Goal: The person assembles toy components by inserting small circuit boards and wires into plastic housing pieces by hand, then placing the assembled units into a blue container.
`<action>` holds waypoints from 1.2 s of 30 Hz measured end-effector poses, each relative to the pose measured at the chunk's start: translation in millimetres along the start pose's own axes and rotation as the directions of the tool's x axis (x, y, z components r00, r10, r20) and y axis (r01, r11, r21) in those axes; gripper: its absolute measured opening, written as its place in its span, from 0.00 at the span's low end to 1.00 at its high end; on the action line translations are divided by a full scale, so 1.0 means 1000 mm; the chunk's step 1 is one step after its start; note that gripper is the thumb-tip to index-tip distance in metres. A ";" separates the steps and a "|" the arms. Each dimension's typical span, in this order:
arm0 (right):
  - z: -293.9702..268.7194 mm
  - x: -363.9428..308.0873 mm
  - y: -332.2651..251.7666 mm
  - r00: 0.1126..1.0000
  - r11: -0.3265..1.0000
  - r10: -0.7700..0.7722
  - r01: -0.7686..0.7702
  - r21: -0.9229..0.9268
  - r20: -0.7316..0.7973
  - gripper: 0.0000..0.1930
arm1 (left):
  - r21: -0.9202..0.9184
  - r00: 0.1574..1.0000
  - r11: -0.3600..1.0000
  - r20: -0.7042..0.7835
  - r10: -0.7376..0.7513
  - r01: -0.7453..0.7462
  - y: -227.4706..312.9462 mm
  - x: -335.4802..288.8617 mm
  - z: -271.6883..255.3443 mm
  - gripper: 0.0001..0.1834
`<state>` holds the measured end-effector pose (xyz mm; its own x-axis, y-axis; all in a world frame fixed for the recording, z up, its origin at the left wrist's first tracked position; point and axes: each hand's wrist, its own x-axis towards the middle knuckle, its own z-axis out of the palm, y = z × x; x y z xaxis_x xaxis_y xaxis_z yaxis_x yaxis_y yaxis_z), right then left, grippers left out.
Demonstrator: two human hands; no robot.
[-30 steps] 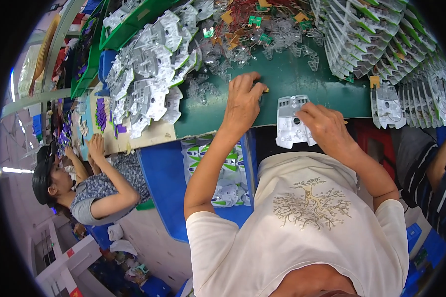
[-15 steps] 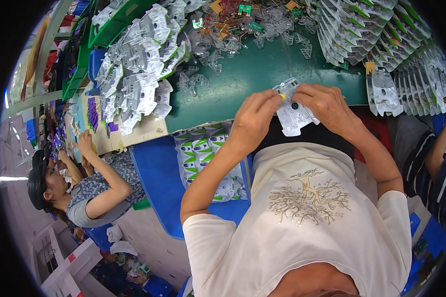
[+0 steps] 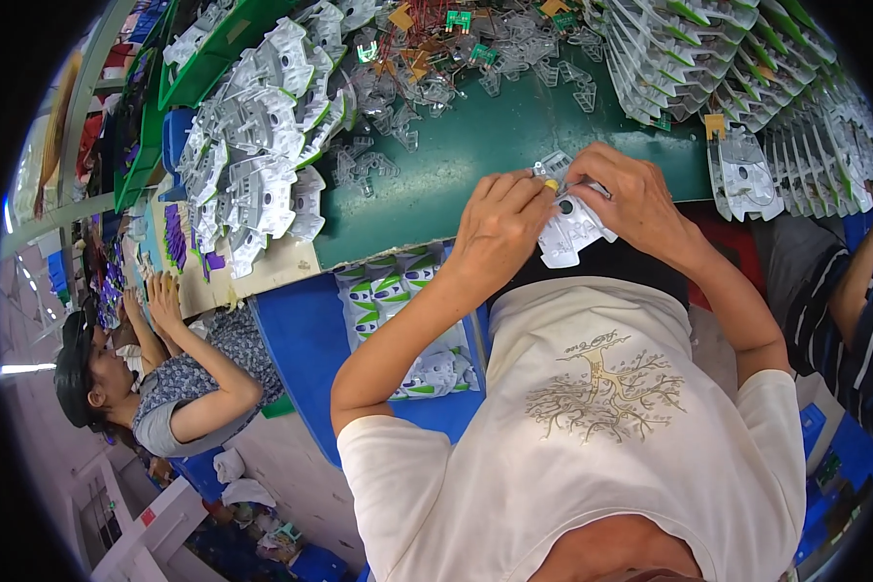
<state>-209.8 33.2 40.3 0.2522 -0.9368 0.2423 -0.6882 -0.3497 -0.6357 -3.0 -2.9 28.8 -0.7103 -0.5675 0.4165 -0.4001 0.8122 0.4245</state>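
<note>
- Green, smooth-topped table (image 3: pixel 475 155) fills the upper part of the head view, crowded with moulded plastic parts.
- Left of the work spot lies a loose heap of grey-white plastic shells (image 3: pixel 257 165), flat and lobed with round holes; to the right, similar shells stand stacked edge-on in curving rows (image 3: pixel 747 68).
- Small clear plastic pieces, orange tabs and green circuit boards (image 3: pixel 436 48) are scattered along the far edge.
- The left hand (image 3: pixel 500 228) has its fingers curled together, pinching the upper edge of a white plastic shell (image 3: pixel 572 233), near a small yellow bit at the fingertips.
- The right hand (image 3: pixel 635 199) is bent over the same shell from the other side, fingertips pressed on its top.
- The shell is held just off the near edge of the table, above the person's cream printed shirt (image 3: pixel 601 407).
- Below the table, a printed plastic bag (image 3: pixel 398 320) sits in a blue bin.
- Another person (image 3: pixel 165 378) sits at far left, arms raised to that table.
</note>
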 end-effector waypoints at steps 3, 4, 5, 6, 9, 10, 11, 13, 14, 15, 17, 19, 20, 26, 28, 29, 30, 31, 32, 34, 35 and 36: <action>-0.003 -0.004 -0.003 0.995 0.997 0.081 -0.081 0.004 -0.066 0.06 | -0.027 0.994 1.000 -0.108 0.001 -0.004 -0.002 -0.007 0.013 0.14; -0.005 -0.006 -0.004 0.996 0.995 0.060 -0.064 -0.072 -0.066 0.06 | -0.029 0.994 1.000 -0.107 0.005 -0.008 -0.001 -0.008 0.019 0.14; -0.006 -0.009 -0.006 0.997 0.988 0.040 -0.048 -0.147 -0.062 0.06 | -0.093 0.983 0.995 -0.172 -0.060 0.045 0.003 -0.009 0.024 0.17; -0.009 -0.011 -0.009 0.997 0.987 0.044 -0.053 -0.149 -0.063 0.06 | -0.160 0.964 0.983 -0.232 -0.130 0.094 0.005 -0.009 0.028 0.19; -0.014 -0.015 -0.015 0.995 0.992 -0.062 0.053 -0.112 -0.081 0.05 | -0.282 0.931 0.949 -0.287 -0.223 0.141 0.005 -0.010 0.030 0.24; -0.012 -0.018 -0.014 0.998 0.993 -0.015 0.008 -0.116 -0.066 0.04 | -0.308 0.933 0.938 -0.265 -0.244 0.158 0.004 -0.011 0.030 0.28; -0.011 -0.019 -0.013 0.998 0.992 0.032 -0.038 -0.123 -0.054 0.04 | -0.309 0.933 0.938 -0.266 -0.242 0.156 0.001 -0.011 0.031 0.28; -0.005 -0.017 -0.008 0.996 0.987 0.049 -0.060 -0.148 -0.074 0.04 | -0.311 0.955 0.946 -0.242 -0.173 0.093 -0.002 -0.011 0.031 0.30; -0.002 -0.015 -0.006 0.993 0.982 0.068 -0.083 -0.170 -0.093 0.04 | -0.311 0.955 0.946 -0.240 -0.173 0.093 -0.003 -0.011 0.031 0.30; -0.001 -0.014 -0.006 0.993 0.982 0.070 -0.086 -0.169 -0.093 0.04 | -0.282 0.965 0.955 -0.211 -0.156 0.093 -0.003 -0.011 0.029 0.31; -0.001 -0.010 -0.007 0.995 0.950 0.093 -0.097 -0.296 -0.029 0.03 | -0.252 0.974 0.963 -0.179 -0.140 0.092 -0.001 -0.009 0.027 0.32; -0.006 -0.006 -0.013 0.998 0.942 0.049 -0.038 -0.333 0.027 0.03 | -0.238 0.980 0.967 -0.148 -0.132 0.095 0.000 -0.008 0.027 0.33; -0.009 -0.004 -0.016 0.996 0.931 0.000 0.032 -0.363 0.087 0.03 | -0.235 0.980 0.967 -0.149 -0.136 0.098 -0.001 -0.009 0.027 0.33; -0.019 -0.003 -0.018 0.984 0.921 -0.066 0.125 -0.370 0.167 0.07 | -0.379 0.969 0.919 -0.161 -0.185 0.112 -0.005 -0.002 0.026 0.36; -0.022 -0.005 -0.018 0.982 0.933 -0.032 0.095 -0.347 0.185 0.05 | -0.330 0.994 0.938 0.027 -0.103 0.106 -0.005 0.004 0.018 0.36; -0.024 -0.004 -0.019 0.979 0.945 -0.005 0.071 -0.319 0.203 0.04 | -0.331 0.994 0.937 0.024 -0.107 0.109 -0.005 0.003 0.017 0.36; -0.027 -0.005 -0.021 0.978 0.945 -0.007 0.074 -0.319 0.206 0.04 | -0.308 0.994 0.946 0.045 -0.097 0.106 -0.005 0.003 0.016 0.35; -0.032 -0.006 -0.024 0.996 0.992 0.021 -0.009 -0.127 0.089 0.03 | -0.284 0.994 0.953 0.066 -0.087 0.103 -0.005 0.002 0.016 0.35; -0.037 -0.008 -0.028 0.997 0.994 0.070 -0.068 0.085 -0.018 0.04 | -0.282 0.993 0.953 0.066 -0.097 0.111 -0.005 0.001 0.015 0.35; -0.047 -0.012 -0.035 0.978 0.951 0.170 -0.194 0.238 0.119 0.09 | -0.237 0.992 0.966 0.088 -0.087 0.105 -0.004 0.000 0.011 0.35; -0.044 -0.016 -0.033 0.978 0.899 0.180 -0.208 0.386 0.107 0.09 | -0.239 0.992 0.965 0.088 -0.087 0.106 -0.003 0.001 0.011 0.35; -0.042 -0.018 -0.032 0.977 0.824 0.190 -0.213 0.526 0.097 0.09 | -0.233 0.992 0.966 0.082 -0.097 0.114 -0.001 0.001 0.011 0.35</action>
<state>-220.8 62.0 87.0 0.1818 -0.9823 0.0445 -0.2629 -0.0921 -0.9604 -9.6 -2.7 19.9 -0.7133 -0.6308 0.3054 -0.3324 0.6881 0.6450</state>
